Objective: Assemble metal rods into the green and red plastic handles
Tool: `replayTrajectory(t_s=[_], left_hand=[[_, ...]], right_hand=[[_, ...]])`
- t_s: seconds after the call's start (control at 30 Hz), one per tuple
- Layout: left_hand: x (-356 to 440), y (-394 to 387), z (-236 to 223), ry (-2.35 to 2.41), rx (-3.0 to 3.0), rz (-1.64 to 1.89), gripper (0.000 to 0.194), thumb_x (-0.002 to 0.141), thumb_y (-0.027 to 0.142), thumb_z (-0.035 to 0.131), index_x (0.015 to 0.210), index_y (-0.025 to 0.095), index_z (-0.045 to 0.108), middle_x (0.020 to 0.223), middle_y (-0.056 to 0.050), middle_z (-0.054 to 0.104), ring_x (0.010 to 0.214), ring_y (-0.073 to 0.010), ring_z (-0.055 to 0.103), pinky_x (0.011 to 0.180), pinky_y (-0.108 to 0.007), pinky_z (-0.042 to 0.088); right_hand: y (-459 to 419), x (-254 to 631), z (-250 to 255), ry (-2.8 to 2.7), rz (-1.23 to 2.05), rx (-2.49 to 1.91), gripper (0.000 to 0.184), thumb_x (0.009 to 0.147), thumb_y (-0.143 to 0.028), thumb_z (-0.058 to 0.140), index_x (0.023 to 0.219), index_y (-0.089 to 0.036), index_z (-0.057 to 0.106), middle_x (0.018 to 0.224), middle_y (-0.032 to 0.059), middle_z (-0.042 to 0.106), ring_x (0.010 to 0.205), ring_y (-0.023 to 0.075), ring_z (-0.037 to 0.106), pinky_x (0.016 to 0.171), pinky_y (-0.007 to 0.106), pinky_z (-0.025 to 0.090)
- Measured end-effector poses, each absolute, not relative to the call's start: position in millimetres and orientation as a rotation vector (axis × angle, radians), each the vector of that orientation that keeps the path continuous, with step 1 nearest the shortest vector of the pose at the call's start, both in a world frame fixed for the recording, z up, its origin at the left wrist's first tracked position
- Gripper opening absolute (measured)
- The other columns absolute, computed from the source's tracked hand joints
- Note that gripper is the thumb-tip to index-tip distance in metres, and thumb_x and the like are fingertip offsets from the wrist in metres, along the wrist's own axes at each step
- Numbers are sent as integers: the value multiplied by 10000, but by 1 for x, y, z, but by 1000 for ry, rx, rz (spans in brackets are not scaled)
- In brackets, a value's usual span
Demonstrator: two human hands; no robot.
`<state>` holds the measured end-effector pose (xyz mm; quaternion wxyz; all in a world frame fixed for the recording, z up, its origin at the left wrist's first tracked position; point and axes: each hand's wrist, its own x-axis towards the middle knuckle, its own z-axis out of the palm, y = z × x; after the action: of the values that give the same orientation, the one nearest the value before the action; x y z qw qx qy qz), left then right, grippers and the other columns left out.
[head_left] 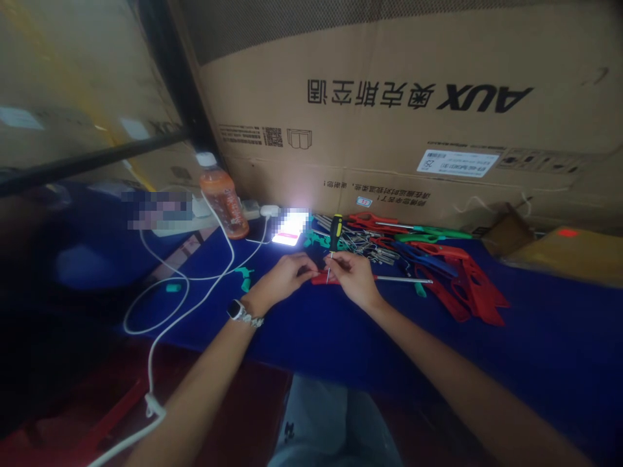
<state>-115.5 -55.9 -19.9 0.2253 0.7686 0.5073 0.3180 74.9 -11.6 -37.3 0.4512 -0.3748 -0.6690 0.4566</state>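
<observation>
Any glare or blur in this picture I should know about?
Head view: the phone screen is blown out and partly pixelated, hazing the cardboard carton behind; head view: the picture's left edge is dark and smeary, while the screwdriver reads fairly clearly.

The screwdriver [335,232] is showing yellow and black, the rod-tipped piece [319,279] is showing red and silver, the surface [304,337] is spreading deep blue, the cardboard [379,52] is showing black-printed brown

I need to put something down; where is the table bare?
Right of the red casings, the blue tabletop looks free; so does a patch between the left forearm and right forearm. Crowded: metal parts behind the right hand, the white cable looping in front of the bottle.
</observation>
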Motion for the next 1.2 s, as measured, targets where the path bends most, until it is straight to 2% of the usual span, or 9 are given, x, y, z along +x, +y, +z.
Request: replayTrajectory(t_s=[0.1, 0.2, 0.23, 0.37, 0.53, 0.67, 1.0, 1.2], left_hand=[[-119, -55, -21, 1362, 2029, 987, 146, 878, 297, 693, 936, 163, 696, 895, -50, 704, 785, -169, 647, 723, -299, 505], [-123, -55, -24, 1313, 2070, 1049, 479, 744, 385, 828, 1149, 193, 660, 1099, -77, 685, 964, -206, 642, 830, -339, 523], [-123, -54, -24, 1304, 2109, 1016, 516, 711, 388, 853, 1156, 205, 666, 1114, -75, 679, 980, -212, 637, 853, -351, 520], [-123, -52, -28, 1303, 2182, 879, 298, 753, 327, 829, 1007, 199, 739, 977, -51, 691, 859, -191, 639, 810, -348, 515], [-122, -49, -32, 1250, 2207, 916, 254, 745, 296, 836, 964, 194, 759, 949, -48, 691, 837, -185, 635, 788, -331, 507], [-123, -48, -33, 1235, 2213, 902, 235, 757, 277, 828, 971, 200, 769, 949, -52, 688, 847, -188, 636, 795, -330, 501], [-121, -50, -29, 1242, 2219, 882, 233, 772, 273, 817, 990, 204, 774, 935, -53, 692, 840, -188, 637, 782, -325, 497], [-121, -51, -29, 1256, 2210, 889, 225, 767, 265, 821, 981, 210, 774, 935, -50, 695, 834, -182, 637, 772, -318, 493]], right_hand=[[-12, 75, -36, -1591, 1197, -898, 342, 776, -532, 716, 800, -191, 700, 629, 15, 695, 530, 172, 672, 561, 305, 587], [-11, 75, -34, -1525, 1271, -875, 365, 747, -543, 748, 778, -182, 698, 595, 3, 678, 490, 150, 652, 533, 286, 588], [-11, 74, -33, -1504, 1296, -867, 368, 737, -542, 759, 769, -181, 697, 590, 2, 677, 478, 143, 645, 520, 280, 587], [-11, 70, -30, -1455, 1330, -825, 328, 744, -503, 772, 762, -183, 703, 650, 15, 709, 486, 128, 652, 513, 271, 595], [-14, 62, -26, -1625, 1158, -754, 220, 839, -415, 712, 779, -203, 720, 657, 3, 713, 548, 121, 675, 578, 260, 599], [-16, 61, -25, -1747, 1026, -731, 210, 883, -385, 665, 783, -209, 722, 674, 7, 725, 587, 130, 695, 621, 272, 603], [-16, 64, -25, -1882, 849, -757, 221, 911, -365, 640, 784, -208, 729, 671, 14, 723, 598, 143, 697, 602, 268, 576], [-17, 66, -26, -1870, 871, -766, 235, 904, -382, 646, 780, -199, 724, 660, 20, 716, 586, 154, 700, 600, 276, 581]])
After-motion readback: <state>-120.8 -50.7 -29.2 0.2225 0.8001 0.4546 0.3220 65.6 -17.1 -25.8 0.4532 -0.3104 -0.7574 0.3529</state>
